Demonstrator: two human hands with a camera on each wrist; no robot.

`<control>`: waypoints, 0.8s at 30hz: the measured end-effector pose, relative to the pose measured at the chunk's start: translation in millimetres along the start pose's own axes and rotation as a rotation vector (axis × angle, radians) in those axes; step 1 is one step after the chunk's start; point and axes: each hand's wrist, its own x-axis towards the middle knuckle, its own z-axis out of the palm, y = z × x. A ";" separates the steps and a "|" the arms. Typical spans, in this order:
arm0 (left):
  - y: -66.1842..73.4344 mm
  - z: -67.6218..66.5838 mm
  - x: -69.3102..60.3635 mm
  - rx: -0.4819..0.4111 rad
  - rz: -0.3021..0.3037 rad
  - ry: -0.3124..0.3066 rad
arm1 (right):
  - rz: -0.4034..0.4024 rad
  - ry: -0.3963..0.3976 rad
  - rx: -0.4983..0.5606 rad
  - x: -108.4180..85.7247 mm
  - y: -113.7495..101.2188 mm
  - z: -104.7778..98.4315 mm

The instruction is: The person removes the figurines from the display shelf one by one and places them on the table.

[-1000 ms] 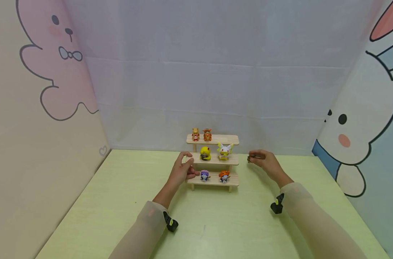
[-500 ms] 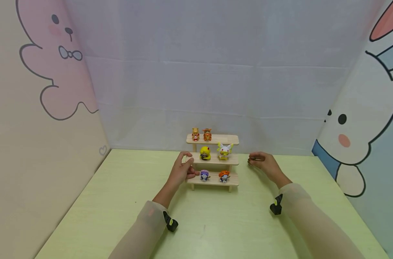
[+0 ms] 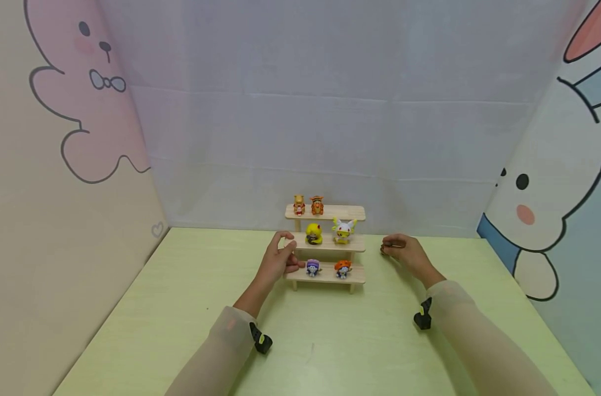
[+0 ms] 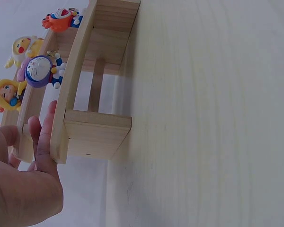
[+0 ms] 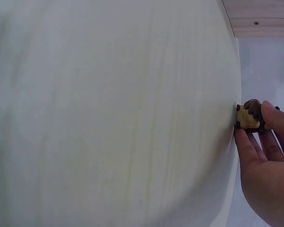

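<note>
A three-tier wooden shelf [image 3: 325, 280] stands near the table's back. At its left end my left hand [image 3: 276, 263] grips the middle board with thumb and index finger, other fingers touching the bottom board. In the left wrist view the hand [image 4: 26, 175] is against the shelf's end [image 4: 87, 130], beside a purple-hooded figure [image 4: 39, 71]. To the right of the shelf, my right hand [image 3: 410, 257] pinches a small dark toy. The right wrist view shows that brown and tan toy [image 5: 248, 117] in the fingers of the hand [image 5: 270, 165], low at the table surface.
Two orange figures, one of them striped [image 3: 317, 205], stand on the top tier. A yellow figure [image 3: 313, 235] and a white-and-yellow one [image 3: 343, 232] share the middle; purple [image 3: 312, 268] and orange-hatted [image 3: 342, 269] figures occupy the bottom. A pale curtain [image 3: 330, 137] hangs behind.
My right hand has come slightly down and nearer in the head view, still pinching the small toy. The left hand keeps its place at the shelf's end.
</note>
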 end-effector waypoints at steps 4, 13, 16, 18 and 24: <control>1.2 0.3 -0.7 -0.003 -0.002 -0.001 | 0.006 0.008 -0.012 0.2 0.7 0.3; 1.6 0.8 -2.3 -0.010 -0.005 0.012 | 0.024 0.022 -0.043 1.5 2.5 1.1; 1.5 1.1 -2.5 -0.010 -0.006 0.019 | 0.027 0.022 -0.058 1.3 2.6 1.2; 1.6 1.2 -2.5 -0.008 -0.005 0.021 | 0.024 0.017 -0.060 0.4 1.8 1.0; 3.8 1.6 -3.6 -0.016 -0.001 0.013 | 0.015 -0.003 -0.050 -2.6 -1.8 0.5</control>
